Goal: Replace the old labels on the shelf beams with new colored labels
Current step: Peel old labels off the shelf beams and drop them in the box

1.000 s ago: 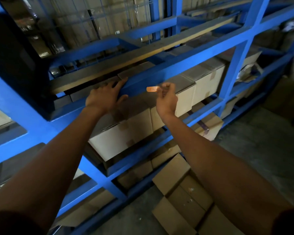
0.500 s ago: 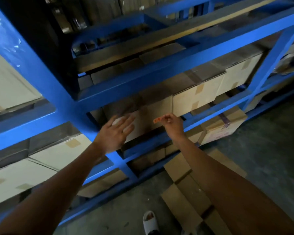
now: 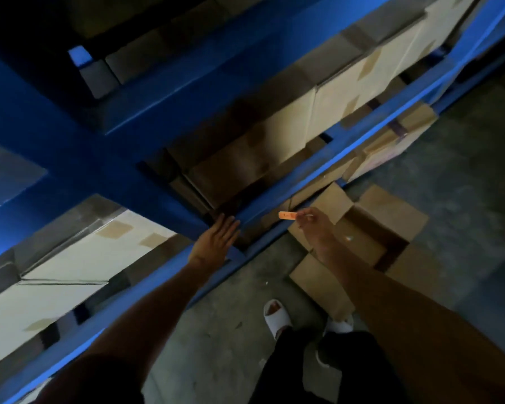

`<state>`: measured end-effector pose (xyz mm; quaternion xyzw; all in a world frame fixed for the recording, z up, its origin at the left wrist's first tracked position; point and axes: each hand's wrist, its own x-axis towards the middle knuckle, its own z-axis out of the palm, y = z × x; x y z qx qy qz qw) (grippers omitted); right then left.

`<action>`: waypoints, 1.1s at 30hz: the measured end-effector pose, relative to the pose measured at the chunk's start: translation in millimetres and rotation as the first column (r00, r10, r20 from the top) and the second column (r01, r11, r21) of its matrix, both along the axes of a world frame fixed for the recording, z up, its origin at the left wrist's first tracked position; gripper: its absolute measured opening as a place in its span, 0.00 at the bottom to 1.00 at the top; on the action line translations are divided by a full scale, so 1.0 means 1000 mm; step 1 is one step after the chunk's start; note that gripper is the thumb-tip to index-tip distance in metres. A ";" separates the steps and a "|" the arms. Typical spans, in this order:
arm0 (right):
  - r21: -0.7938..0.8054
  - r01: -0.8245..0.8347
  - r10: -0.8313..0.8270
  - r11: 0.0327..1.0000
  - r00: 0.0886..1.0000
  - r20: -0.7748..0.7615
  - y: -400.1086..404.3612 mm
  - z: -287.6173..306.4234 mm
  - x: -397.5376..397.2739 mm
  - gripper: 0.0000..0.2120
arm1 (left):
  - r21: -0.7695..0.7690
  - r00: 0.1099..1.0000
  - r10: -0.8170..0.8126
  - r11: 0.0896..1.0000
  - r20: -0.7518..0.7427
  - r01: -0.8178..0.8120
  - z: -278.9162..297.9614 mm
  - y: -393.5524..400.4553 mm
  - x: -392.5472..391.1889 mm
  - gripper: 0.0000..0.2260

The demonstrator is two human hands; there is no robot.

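A small orange label (image 3: 287, 215) is pinched at one short end by the fingertips of the right hand (image 3: 314, 221), so that the strip is held out sideways in the air, just beside the lower blue shelf beam (image 3: 327, 158) but apart from it. The left hand (image 3: 216, 242) is laid flat, fingers straight and together, against the blue steel where the upright meets that beam; nothing is grasped by it.

The label is judged to be very light and thin, probably a flexible adhesive strip. Because it is kept level while held by one end only, some stiffness is suggested. If one face is sticky, it is best gripped only at the extreme end, as it is now, so that the adhesive is not fouled. The free end would be set on the beam face first and the rest smoothed down. The painted steel is likely smooth and hard, so firm pressing should be tolerated.

Whether an old label remains on this beam cannot be told in the dim light. Cardboard boxes (image 3: 344, 91) are stacked on the shelf behind, and flattened cardboard (image 3: 391, 228) lies on the concrete floor (image 3: 464, 176).
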<state>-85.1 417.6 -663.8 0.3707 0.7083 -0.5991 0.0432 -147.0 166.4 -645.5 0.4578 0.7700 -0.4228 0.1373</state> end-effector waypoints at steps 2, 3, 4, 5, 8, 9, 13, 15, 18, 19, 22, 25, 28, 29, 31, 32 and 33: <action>-0.054 0.065 -0.062 0.996 0.997 0.045 0.001 -0.014 0.010 0.09 | -0.038 0.998 -0.051 0.998 0.029 0.052 -0.016 0.010 -0.005 0.31; -0.072 0.092 -0.087 0.993 0.994 0.070 0.004 -0.022 0.014 0.08 | -0.061 0.996 -0.085 0.994 0.041 0.088 -0.025 0.016 -0.009 0.30; -0.075 0.113 -0.106 0.991 0.990 0.088 0.006 -0.029 0.016 0.06 | -0.082 0.992 -0.117 0.989 0.049 0.121 -0.031 0.022 -0.014 0.29; -0.071 0.146 -0.138 0.987 0.985 0.106 0.010 -0.037 0.019 0.06 | -0.100 0.985 -0.163 0.981 0.053 0.168 -0.038 0.031 -0.021 0.28; -0.039 0.236 -0.227 0.971 0.961 0.160 0.022 -0.056 0.024 0.03 | -0.096 0.948 -0.312 0.943 0.068 0.317 -0.048 0.057 -0.043 0.24; -0.014 0.249 -0.242 0.968 0.952 0.189 0.028 -0.062 0.025 0.05 | -0.066 0.932 -0.352 0.931 0.085 0.358 -0.049 0.068 -0.051 0.23; 0.043 0.346 -0.346 0.937 0.908 0.236 0.052 -0.086 0.034 0.07 | -0.016 0.839 -0.538 0.841 0.080 0.541 -0.061 0.110 -0.080 0.23; 0.050 0.405 -0.404 0.913 0.881 0.246 0.064 -0.102 0.043 0.04 | 0.015 0.797 -0.595 0.803 0.103 0.596 -0.068 0.137 -0.094 0.23; 0.060 0.480 -0.476 0.875 0.833 0.284 0.085 -0.126 0.058 0.02 | 0.093 0.784 -0.608 0.794 0.128 0.601 -0.077 0.186 -0.113 0.24; 0.063 0.504 -0.499 0.861 0.817 0.290 0.090 -0.133 0.062 0.02 | 0.113 0.783 -0.609 0.793 0.125 0.599 -0.079 0.200 -0.118 0.23; 0.062 0.575 -0.563 0.816 0.768 0.305 0.112 -0.155 0.074 0.04 | 0.134 0.788 -0.608 0.792 0.097 0.595 -0.088 0.244 -0.129 0.19; 0.077 0.636 -0.621 0.768 0.709 0.334 0.132 -0.175 0.081 0.03 | 0.209 0.794 -0.600 0.792 0.099 0.573 -0.093 0.276 -0.131 0.16; 0.070 0.709 -0.670 0.702 0.624 0.402 0.151 -0.194 0.082 0.04 | 0.278 0.803 -0.588 0.792 0.102 0.544 -0.101 0.297 -0.131 0.12; 0.066 0.717 -0.670 0.694 0.608 0.425 0.155 -0.202 0.081 0.03 | 0.307 0.805 -0.584 0.789 0.106 0.532 -0.103 0.301 -0.132 0.11; 0.062 0.719 -0.660 0.692 0.595 0.459 0.164 -0.218 0.080 0.04 | 0.400 0.801 -0.589 0.764 0.110 0.507 -0.109 0.306 -0.133 0.07; 0.071 0.716 -0.656 0.694 0.590 0.471 0.166 -0.226 0.080 0.05 | 0.447 0.797 -0.594 0.746 0.111 0.494 -0.110 0.305 -0.134 0.06; 0.084 0.698 -0.641 0.711 0.595 0.486 0.169 -0.236 0.079 0.06 | 0.476 0.798 -0.593 0.736 0.110 0.481 -0.114 0.306 -0.135 0.06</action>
